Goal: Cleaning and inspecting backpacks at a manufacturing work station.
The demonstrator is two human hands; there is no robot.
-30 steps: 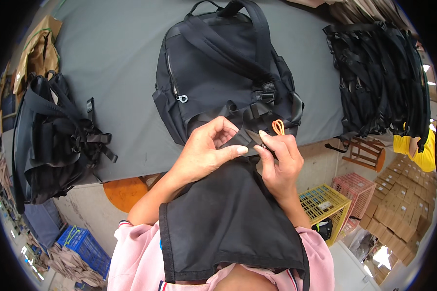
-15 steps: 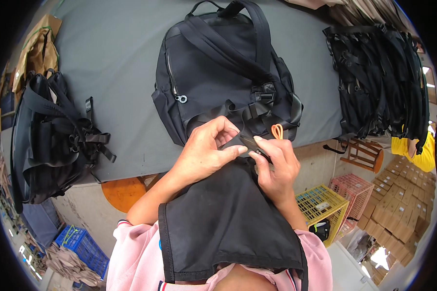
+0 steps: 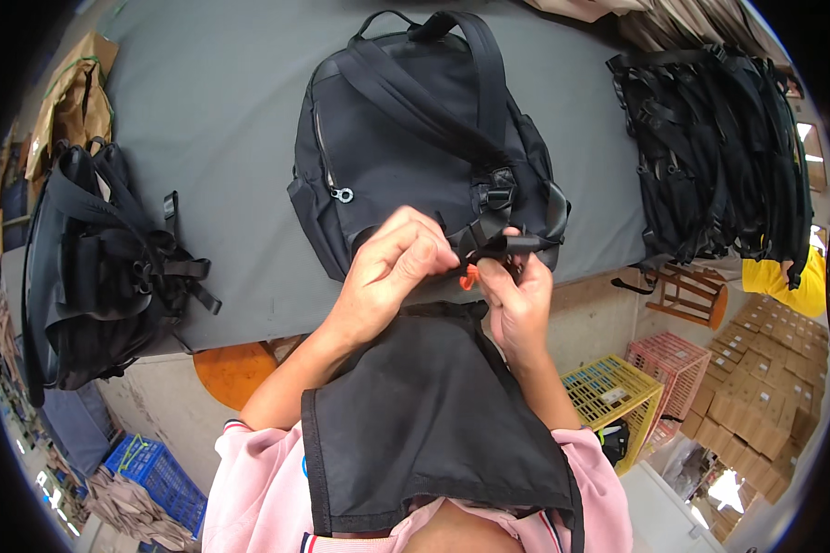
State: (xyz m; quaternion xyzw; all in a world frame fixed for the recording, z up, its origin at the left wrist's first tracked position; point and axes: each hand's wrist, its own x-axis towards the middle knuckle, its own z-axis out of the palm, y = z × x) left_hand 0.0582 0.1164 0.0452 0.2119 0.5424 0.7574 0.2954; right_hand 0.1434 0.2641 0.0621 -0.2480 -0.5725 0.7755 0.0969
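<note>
A black backpack [image 3: 406,138] lies on the grey-covered table, its strap side up and its shoulder straps crossed over it. My right hand [image 3: 521,300] is closed on a black webbing strap [image 3: 516,243] at the bag's lower right edge. Beside its thumb shows a small orange looped piece [image 3: 469,276]; its other end is hidden, so I cannot tell its kind. My left hand [image 3: 392,267] is closed in a pinch at the strap's left, its fingertips meeting dark material I cannot make out. A black strap buckle [image 3: 498,195] sits just above both hands.
More black bags [image 3: 111,258] stand at the table's left, and a row of black bags [image 3: 719,157] lies at the right. Below the table are a wooden stool [image 3: 235,371], yellow crate [image 3: 613,392], blue crate [image 3: 161,475] and stacked cartons [image 3: 756,396]. A person in a yellow sleeve [image 3: 784,286] is at right.
My right hand has turned and shifted slightly left and now grips the strap. The orange piece has moved left and down. My left fingers have curled in, and the bag has shifted slightly.
</note>
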